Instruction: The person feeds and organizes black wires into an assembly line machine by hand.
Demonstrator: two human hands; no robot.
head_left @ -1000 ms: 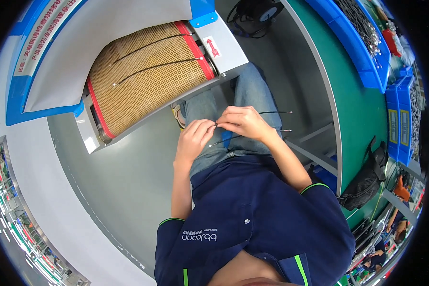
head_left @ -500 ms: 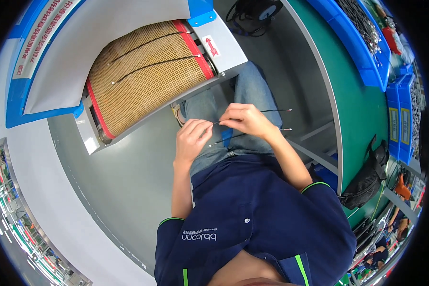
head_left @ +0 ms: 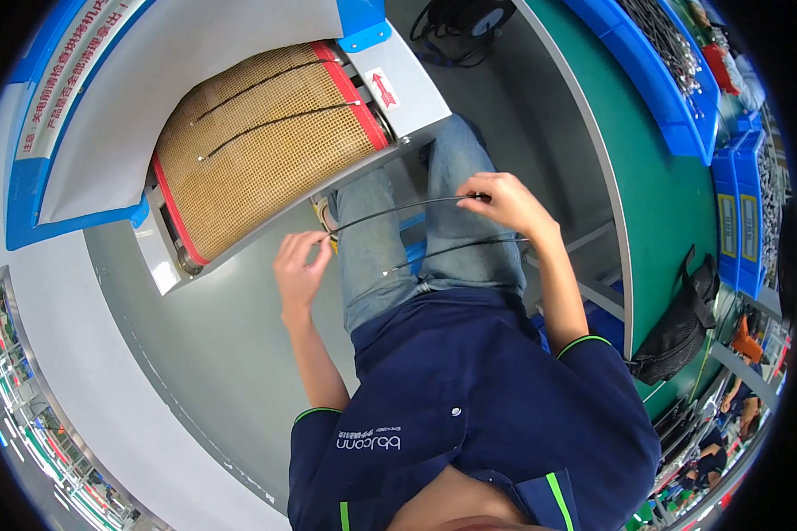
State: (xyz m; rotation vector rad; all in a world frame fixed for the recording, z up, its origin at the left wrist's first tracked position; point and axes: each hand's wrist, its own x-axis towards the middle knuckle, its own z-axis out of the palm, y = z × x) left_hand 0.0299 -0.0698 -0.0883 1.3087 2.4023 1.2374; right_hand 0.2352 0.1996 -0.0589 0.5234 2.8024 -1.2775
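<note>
The floor (head_left: 212,354) is gray, a green table (head_left: 660,221) is on the right with blue bins (head_left: 633,75) and a black bag (head_left: 677,332), and a machine with a mesh belt (head_left: 266,177) is at the upper left. Two thin dark cords (head_left: 279,119) lie apart on that belt, one above the other. The person sits with bent knees in blue jeans (head_left: 367,292). One black cord (head_left: 398,209) is up over the knees, held out in a gentle bend between the two hands. The left hand (head_left: 299,263) seems to pinch one tip, thumb and finger pressed together. The right hand (head_left: 503,202) has its fingers closed on the cord near the other end; the very tip is hard to make out. Another cord (head_left: 452,249) lies across the lap, below the held one, and its right end comes near the right wrist. The step in hand looks like stretching one cord out. The next move seems to call for a light, steady pinch on both ends, clear of the lap cord.
</note>
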